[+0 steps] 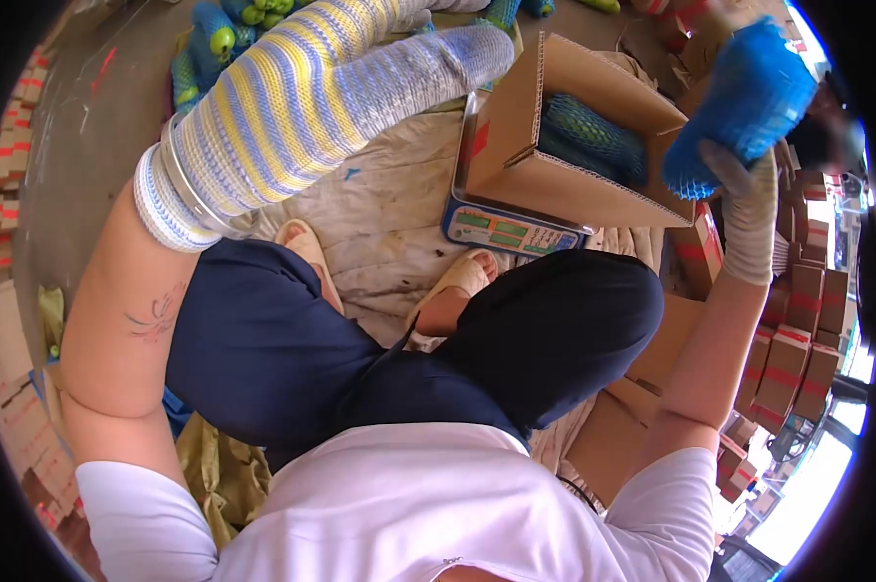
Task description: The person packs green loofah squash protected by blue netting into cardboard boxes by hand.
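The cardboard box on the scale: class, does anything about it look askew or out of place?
Yes. The cardboard box sits tilted on the blue scale, its open mouth tipped sideways rather than facing up, and it overhangs the platform. Green fruit in blue net shows inside. The right hand holds another blue net sleeve beside it.

Squinted hard, can't read anything. Scale (pixel 504 231) under open carton (pixel 554 145) has green display panels plus rows of keys, all too blurry for digits from my seat. Red mark on carton flap, just shape, no letters I can make out. Stacked boxes (pixel 787 359) at right show red bands, no legible print.
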`<state>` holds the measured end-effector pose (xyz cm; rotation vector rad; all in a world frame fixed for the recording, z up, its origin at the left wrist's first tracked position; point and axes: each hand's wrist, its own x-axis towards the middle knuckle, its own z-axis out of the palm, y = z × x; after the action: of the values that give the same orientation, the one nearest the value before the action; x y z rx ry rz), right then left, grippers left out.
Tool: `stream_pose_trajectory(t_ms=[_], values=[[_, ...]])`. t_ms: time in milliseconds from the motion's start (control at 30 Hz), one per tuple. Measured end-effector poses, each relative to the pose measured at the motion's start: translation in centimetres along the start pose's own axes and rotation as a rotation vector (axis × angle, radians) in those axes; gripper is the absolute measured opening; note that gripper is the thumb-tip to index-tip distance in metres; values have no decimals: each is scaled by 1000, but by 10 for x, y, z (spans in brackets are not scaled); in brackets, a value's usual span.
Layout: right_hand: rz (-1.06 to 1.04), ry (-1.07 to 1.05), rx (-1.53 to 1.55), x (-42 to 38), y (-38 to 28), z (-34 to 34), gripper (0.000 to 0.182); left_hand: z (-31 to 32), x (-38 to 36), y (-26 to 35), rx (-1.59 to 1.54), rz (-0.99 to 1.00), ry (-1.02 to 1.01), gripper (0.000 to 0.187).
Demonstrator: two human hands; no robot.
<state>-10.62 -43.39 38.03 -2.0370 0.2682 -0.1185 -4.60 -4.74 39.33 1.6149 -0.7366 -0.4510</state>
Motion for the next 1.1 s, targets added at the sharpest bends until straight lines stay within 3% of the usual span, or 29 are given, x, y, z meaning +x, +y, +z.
stream_pose_trajectory(t_ms=[100,167,267,333,400,467,567,733,867,967,1100], values=[[-37,-137,-215,15,13,34,66,-6,-1,11,72,-89,-27,55],[6,-242,-256,37,59,32,75,-13,-2,10,104,-126,-28,55],[111,-346,-362,43,70,45,79,-21,-3,5,468,95,-71,55],[167,-391,-416,43,74,53,80,-23,-2,1,431,-38,-86,55],[-203,-522,-776,42,81,58,77,-25,-3,-22,352,-115,-58,53],[-175,-486,-832,40,60,55,72,-26,-3,-33,281,-134,-30,51],[-278,-314,-640,39,48,37,64,-26,-3,-32,374,-54,-3,46],[-110,-315,-470,-4,36,22,54,-25,3,-34,331,-73,10,47],[-17,-482,-580,-32,38,22,58,-24,3,-19,158,-132,-69,52],[131,-504,-613,-38,49,19,62,-32,8,-33,433,-91,-93,51],[-4,-480,-869,-32,73,18,55,-28,7,-27,418,-167,-60,52]])
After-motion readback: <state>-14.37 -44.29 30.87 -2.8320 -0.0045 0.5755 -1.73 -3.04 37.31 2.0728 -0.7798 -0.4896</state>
